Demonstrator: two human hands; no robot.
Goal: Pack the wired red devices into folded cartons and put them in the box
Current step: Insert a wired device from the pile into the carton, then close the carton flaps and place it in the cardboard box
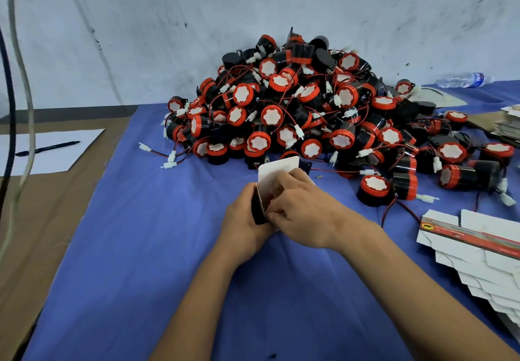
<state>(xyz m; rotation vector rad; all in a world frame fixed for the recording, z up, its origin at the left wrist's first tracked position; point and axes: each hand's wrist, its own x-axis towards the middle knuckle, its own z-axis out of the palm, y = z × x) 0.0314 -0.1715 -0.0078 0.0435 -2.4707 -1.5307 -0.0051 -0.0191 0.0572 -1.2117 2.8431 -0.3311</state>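
Note:
A big heap of red-and-black wired devices (pixel 309 113) lies on the blue cloth against the wall. In front of it I hold a small carton (pixel 277 170) with its white flap standing up. My left hand (pixel 242 220) grips the carton's dark left side. My right hand (pixel 298 208) has its fingers curled over the carton's open end, where a bit of red shows between the fingers. What is inside the carton is mostly hidden by my fingers.
A fanned stack of flat unfolded cartons (pixel 478 251) lies at the right edge. More flat card lies at the far right (pixel 509 124), and a water bottle (pixel 464 79) by the wall. Paper with a pen (pixel 47 147) sits left; cables (pixel 19 79) hang there.

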